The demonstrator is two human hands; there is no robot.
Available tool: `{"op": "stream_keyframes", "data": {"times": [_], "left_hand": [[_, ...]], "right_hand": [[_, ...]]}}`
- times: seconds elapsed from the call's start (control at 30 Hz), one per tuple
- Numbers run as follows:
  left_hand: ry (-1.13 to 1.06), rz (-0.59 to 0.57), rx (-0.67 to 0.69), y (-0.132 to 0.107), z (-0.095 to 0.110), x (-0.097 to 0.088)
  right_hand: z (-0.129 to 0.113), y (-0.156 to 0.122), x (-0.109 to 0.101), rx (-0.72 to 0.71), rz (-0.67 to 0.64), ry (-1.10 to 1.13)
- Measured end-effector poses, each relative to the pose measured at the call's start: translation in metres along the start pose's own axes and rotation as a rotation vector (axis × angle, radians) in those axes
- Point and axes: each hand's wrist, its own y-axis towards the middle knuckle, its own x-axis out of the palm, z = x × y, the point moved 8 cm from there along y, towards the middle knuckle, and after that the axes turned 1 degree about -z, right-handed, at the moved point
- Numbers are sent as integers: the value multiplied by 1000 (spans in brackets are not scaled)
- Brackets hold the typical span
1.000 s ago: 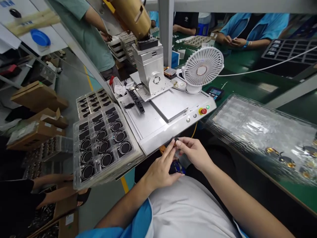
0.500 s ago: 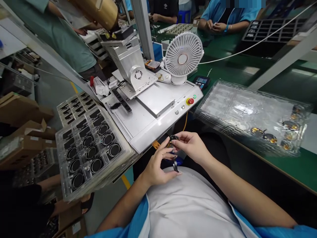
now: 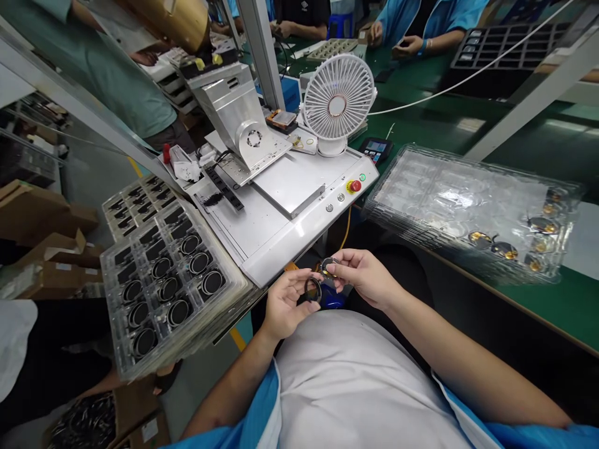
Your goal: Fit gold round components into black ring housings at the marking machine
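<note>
The left hand [image 3: 286,305] held a ring [image 3: 320,289], the right hand [image 3: 367,277] pinched a disc [image 3: 326,268] just beside it, before the shirt [image 3: 344,374]; these 2 were separate, so the work seemed unfinished, and more discs [image 3: 504,250] lay in the tray [image 3: 421,187]

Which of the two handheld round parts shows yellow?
The round part in the right hand; the black ring in the left hand shows no yellow.

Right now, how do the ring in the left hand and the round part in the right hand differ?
The ring looks plain and dark; the round part shows yellow patches. The ring appears mostly exposed, while the round part is partly covered by the right hand. Both are round with dark rims.
</note>
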Motion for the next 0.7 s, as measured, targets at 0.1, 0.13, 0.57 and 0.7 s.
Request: {"op": "stream_keyframes", "data": {"times": [0.1, 0.13, 0.57, 0.7], "left_hand": [[-149, 126, -28, 2, -8, -9], [-164, 155, -34, 2, -10, -11], [-168, 176, 27, -5, -15, -7], [-130, 237, 8, -8, -19, -13]], "right_hand": [[-1, -6, 5, 23, -28, -1], [-1, -7, 8, 37, -39, -5], [1, -19, 35, -48, 15, 19], [-4, -21, 39, -74, 5, -50]]}}
